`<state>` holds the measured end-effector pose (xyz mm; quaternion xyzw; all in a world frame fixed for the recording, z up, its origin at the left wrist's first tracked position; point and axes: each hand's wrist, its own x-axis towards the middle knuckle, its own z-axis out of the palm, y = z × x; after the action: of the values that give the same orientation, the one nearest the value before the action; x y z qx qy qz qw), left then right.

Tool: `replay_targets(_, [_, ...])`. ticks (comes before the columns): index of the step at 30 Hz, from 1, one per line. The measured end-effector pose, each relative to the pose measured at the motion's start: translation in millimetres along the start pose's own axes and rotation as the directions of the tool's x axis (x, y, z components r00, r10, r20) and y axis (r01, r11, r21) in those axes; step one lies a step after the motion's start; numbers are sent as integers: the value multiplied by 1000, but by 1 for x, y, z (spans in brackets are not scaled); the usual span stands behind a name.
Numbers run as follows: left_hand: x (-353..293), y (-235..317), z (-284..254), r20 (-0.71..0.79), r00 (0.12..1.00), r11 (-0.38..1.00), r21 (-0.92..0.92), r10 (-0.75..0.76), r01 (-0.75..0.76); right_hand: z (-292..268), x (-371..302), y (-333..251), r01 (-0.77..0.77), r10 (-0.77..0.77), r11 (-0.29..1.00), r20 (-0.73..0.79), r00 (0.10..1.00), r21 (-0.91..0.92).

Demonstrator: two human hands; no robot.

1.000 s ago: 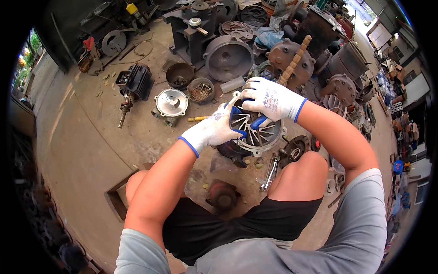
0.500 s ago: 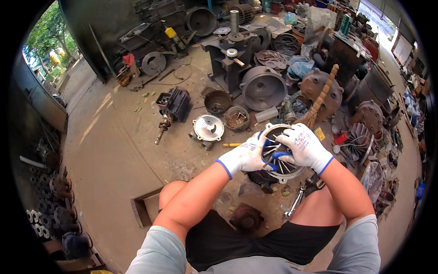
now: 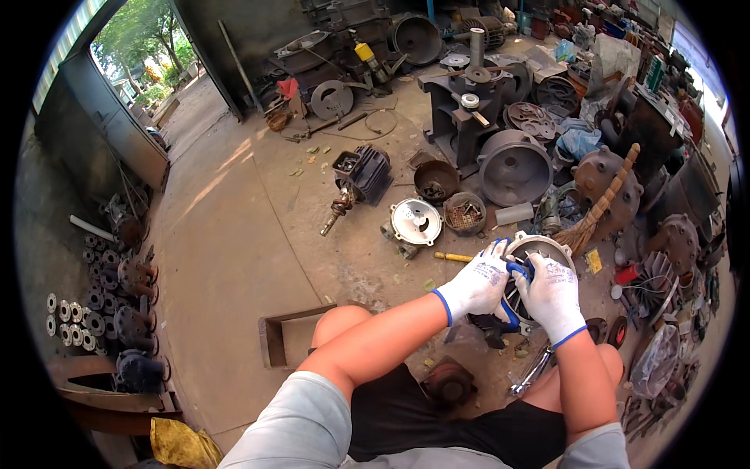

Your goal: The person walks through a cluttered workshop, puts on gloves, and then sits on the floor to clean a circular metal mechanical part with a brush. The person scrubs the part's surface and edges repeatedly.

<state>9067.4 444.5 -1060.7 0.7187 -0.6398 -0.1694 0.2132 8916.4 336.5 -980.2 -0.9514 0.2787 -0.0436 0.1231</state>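
Observation:
Both my hands wear white gloves with blue palms and blue cuffs. They meet over a round, light-metal machine housing with lugs on its rim and thin radial blades inside. My left hand is at the housing's left side, its fingers bent inward and its thumb stretched down along the opening. My right hand reaches over the right side with curled fingers, close to the left fingertips. Whatever the fingers hold is hidden by the gloves. Beneath my left hand, a dark part of the machine shows.
Left of the housing lie a yellow handle, a silver round cover and a bowl of small parts. A straw broom leans at right. A chrome ratchet-like tool lies near my right knee, a metal frame by my left.
My view has turned left, so the scene sits further right. My hands have come closer together over the housing, and the right fingers now curl down inside its rim.

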Motion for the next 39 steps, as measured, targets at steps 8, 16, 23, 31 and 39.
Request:
replay_targets(8, [-4, 11, -28, 124, 992, 987, 152, 27, -46, -47, 27, 23, 405, -397, 914, 242, 885, 18])
replay_targets(16, [-4, -4, 4, -249, 931, 957, -51, 266, -286, -29, 38, 43, 327, -486, 778, 185, 854, 537])
replay_targets(23, [-1, -10, 6, -216, 937, 960, 11, 275, -279, -8, 21, 32, 199, -262, 774, 18, 965, 601])
replay_targets(31, [3, -6, -6, -105, 953, 953, 142, 284, -268, 42, 5, 34, -7, 283, 293, -80, 956, 956])
replay_targets(39, [3, -6, -7, -106, 947, 945, 162, 304, -285, -45, 51, 81, 889, -904, 399, 64, 422, -225])
